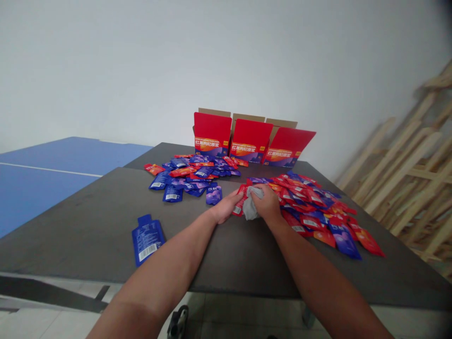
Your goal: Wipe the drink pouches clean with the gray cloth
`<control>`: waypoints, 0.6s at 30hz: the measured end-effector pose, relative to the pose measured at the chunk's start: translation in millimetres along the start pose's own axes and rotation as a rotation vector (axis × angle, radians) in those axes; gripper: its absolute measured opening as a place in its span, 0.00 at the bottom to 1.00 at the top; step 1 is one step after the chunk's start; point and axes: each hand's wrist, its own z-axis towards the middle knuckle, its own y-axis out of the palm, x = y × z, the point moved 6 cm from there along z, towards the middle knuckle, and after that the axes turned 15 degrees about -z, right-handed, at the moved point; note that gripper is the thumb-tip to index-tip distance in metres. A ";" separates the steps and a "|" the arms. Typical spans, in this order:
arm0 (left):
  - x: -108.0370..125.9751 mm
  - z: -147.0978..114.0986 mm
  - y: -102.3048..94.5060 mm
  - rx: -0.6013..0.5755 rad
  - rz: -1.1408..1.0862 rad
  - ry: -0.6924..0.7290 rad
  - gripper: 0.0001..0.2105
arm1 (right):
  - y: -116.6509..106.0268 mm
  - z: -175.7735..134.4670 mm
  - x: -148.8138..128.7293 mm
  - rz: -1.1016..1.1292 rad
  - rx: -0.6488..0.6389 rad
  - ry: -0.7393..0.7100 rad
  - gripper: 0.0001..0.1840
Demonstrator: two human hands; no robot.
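Note:
My left hand (228,207) grips the left side of a red pouch (239,205), its fingers closed on the edge. A crumpled grey cloth (251,205) is bunched in my right hand (266,202) and lies against the same pouch, covering part of it. To the right of my hands spreads a heap of red and blue pouches (303,200). Another pile of mixed pouches (197,172) lies beyond my left hand, with one blue pouch (213,194) at its near edge. A single blue pouch (146,240) rests apart, left of my left forearm.
Three open cartons with raised red flaps, the left (212,134), middle (250,141) and right (286,148), stand at the back of the dark table (240,263). A blue table-tennis table (52,174) adjoins on the left. Wooden slats (406,165) lean at the right.

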 end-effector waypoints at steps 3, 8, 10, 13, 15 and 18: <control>-3.0 -1.5 0.7 -0.017 0.008 -0.051 0.21 | -2.8 3.2 12.2 0.012 0.024 0.162 0.13; -0.5 -1.3 -4.9 0.025 -0.042 -0.107 0.19 | -8.3 6.1 29.4 0.018 0.074 0.374 0.16; 3.1 -0.8 -8.9 0.078 -0.151 -0.126 0.17 | -11.1 6.5 24.5 0.039 0.102 0.303 0.16; 9.0 -0.9 -11.0 0.111 -0.327 -0.153 0.18 | -8.3 1.1 -6.1 0.062 0.043 -0.098 0.13; 12.9 -1.9 -11.3 0.127 -0.389 -0.148 0.18 | -0.2 -11.7 -31.0 0.053 -0.068 -0.395 0.11; 13.9 -4.8 -9.6 0.141 -0.415 -0.165 0.18 | 11.2 -29.6 -53.2 -0.002 -0.173 -0.603 0.09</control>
